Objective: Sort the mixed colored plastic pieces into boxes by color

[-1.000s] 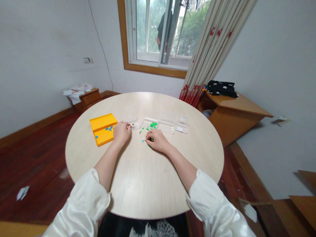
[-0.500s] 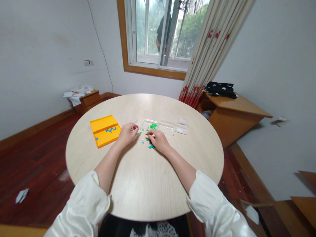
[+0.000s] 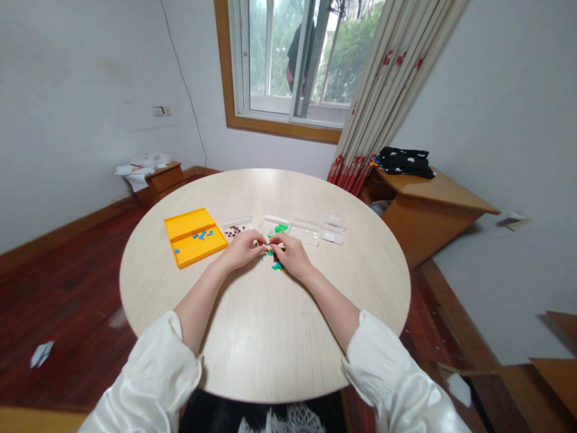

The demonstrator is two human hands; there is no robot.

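My left hand (image 3: pixel 244 248) and my right hand (image 3: pixel 291 255) meet fingertip to fingertip above a small pile of loose pieces. Both are closed in a pinch, and what lies between the fingers is too small to make out. Blue and green pieces (image 3: pixel 276 266) lie on the table just below my right hand, partly covered by it. Behind my left hand, a clear tray (image 3: pixel 249 221) holds several small dark brown pieces (image 3: pixel 234 231). Bright green pieces (image 3: pixel 282 228) sit in another clear tray (image 3: pixel 269 218) behind the fingertips.
A yellow open case (image 3: pixel 189 228) with several blue pieces (image 3: pixel 202 235) stands left on the round table (image 3: pixel 270 337). Right of the green pieces are a clear tray with a few pale pieces (image 3: pixel 308 233) and a small clear box (image 3: pixel 332 233). A side desk (image 3: pixel 446 195) stands beyond.
My left hand has moved right, away from the tray of brown pieces, to meet my right hand. The brown pieces are now uncovered. My right hand has barely moved.
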